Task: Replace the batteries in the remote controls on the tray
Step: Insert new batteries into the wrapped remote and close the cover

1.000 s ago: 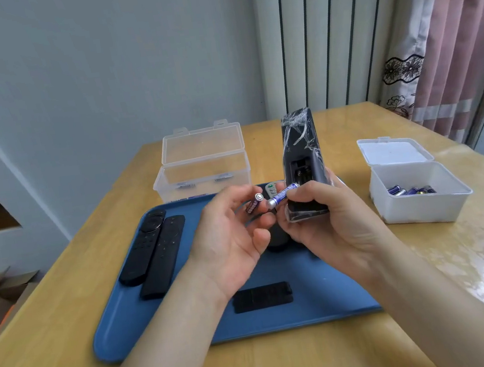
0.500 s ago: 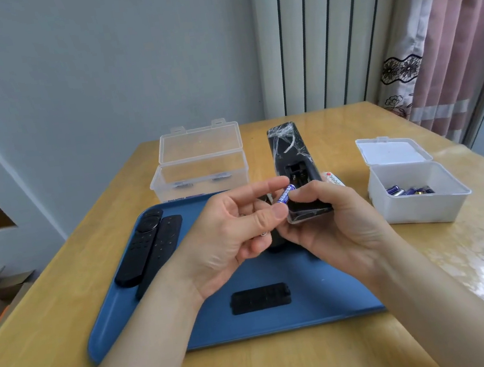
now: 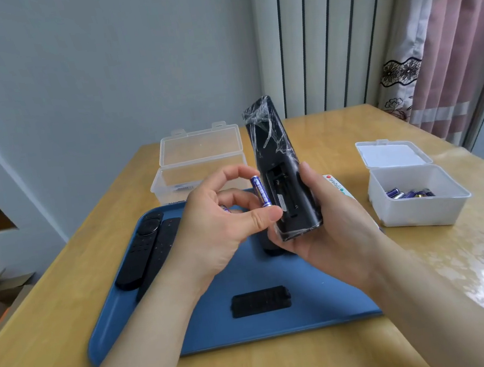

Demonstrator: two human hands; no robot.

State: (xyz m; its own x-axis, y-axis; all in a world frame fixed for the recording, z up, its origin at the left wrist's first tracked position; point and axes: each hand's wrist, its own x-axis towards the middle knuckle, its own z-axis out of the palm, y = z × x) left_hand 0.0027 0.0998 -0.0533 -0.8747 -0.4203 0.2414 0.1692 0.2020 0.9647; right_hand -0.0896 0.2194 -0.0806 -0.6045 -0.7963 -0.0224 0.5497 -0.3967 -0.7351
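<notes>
My right hand (image 3: pixel 329 227) holds a black remote (image 3: pixel 277 160) wrapped in plastic film, upright above the blue tray (image 3: pixel 210 326), back side toward me with its battery compartment open. My left hand (image 3: pixel 218 226) pinches a blue battery (image 3: pixel 261 191) upright between thumb and forefinger, right beside that compartment. A second battery peeks out of the left palm. Two black remotes (image 3: pixel 148 251) lie side by side on the tray's left. A black battery cover (image 3: pixel 261 301) lies on the tray near its front.
An open clear plastic box (image 3: pixel 201 164) stands behind the tray. To the right on the wooden table is an open white box (image 3: pixel 413 188) holding several blue batteries. A white remote (image 3: pixel 338 184) shows partly behind my right hand. Another dark remote lies under my hands.
The wrapped remote has tilted more upright and its compartment now faces me. My left hand has turned the battery from slanted to upright next to the compartment.
</notes>
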